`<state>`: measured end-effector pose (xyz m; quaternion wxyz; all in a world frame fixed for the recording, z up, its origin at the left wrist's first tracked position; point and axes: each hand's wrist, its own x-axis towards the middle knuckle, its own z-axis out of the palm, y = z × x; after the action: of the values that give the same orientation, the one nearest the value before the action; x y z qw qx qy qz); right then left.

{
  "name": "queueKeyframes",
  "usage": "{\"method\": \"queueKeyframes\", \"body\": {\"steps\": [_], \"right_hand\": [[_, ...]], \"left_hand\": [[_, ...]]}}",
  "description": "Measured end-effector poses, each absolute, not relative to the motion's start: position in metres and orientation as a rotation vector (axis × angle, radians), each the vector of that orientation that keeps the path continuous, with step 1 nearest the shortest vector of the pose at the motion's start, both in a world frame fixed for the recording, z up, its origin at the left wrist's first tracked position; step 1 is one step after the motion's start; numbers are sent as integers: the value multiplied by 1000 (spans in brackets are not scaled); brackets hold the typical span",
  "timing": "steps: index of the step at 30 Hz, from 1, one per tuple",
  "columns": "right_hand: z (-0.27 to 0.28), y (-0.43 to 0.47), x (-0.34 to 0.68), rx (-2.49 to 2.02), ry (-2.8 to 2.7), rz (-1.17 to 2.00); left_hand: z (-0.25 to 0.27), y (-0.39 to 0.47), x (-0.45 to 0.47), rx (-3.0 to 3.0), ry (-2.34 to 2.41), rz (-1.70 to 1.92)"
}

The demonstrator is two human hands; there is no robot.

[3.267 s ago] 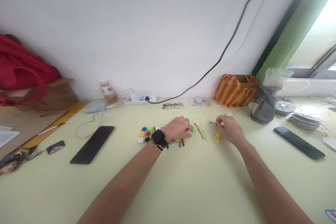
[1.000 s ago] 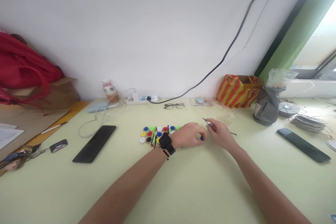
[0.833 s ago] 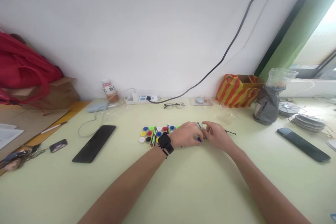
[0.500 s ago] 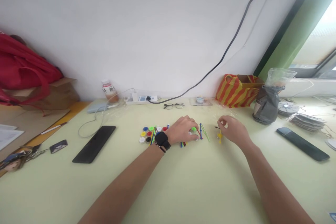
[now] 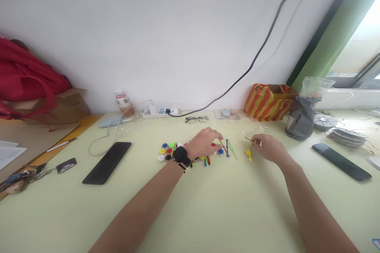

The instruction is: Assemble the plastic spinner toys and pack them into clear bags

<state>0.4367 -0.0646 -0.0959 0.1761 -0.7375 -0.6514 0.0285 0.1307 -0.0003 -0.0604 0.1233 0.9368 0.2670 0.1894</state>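
Note:
My left hand (image 5: 204, 142), with a black watch (image 5: 180, 155) on its wrist, hovers over a cluster of small colourful plastic pieces. Its thumb and index finger are apart above a blue disc (image 5: 221, 152), with nothing visible between them. Pinched in the fingertips of my right hand (image 5: 268, 148) is a thin dark stick (image 5: 248, 138), pointing left. Just below those fingertips lies a yellow piece (image 5: 249, 153) on the table. A blue stick (image 5: 227, 148) and a light green stick (image 5: 232, 149) lie between the hands. More discs, such as a white one (image 5: 160, 158), show left of my wrist.
A black phone (image 5: 107, 163) lies to the left, and another dark phone (image 5: 341, 162) to the right. Eyeglasses (image 5: 196, 119), a power strip (image 5: 159, 113) and a bottle (image 5: 123, 102) are near the wall. A striped bag (image 5: 268, 102) stands at the back right.
My left thumb and index finger have spread apart and lifted slightly, uncovering the blue disc. My right hand has shifted a little right, away from the yellow piece, with the dark stick.

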Motion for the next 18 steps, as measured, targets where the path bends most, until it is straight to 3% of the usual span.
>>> {"method": "queueKeyframes", "body": {"steps": [4,9,12,18], "right_hand": [[-87,-62,425,-1820,-1671,135],[-75,-71,366,-1226,-1565,863],[-73,-79,338,-1085,-1484,1100],[-73,-84,325,-1096,-1426,1194]], "left_hand": [[-43,-5,128,2590,755,687],[-35,-22,133,2332,652,737],[-39,-28,134,2237,614,733],[-39,-30,131,2223,561,777]]}}
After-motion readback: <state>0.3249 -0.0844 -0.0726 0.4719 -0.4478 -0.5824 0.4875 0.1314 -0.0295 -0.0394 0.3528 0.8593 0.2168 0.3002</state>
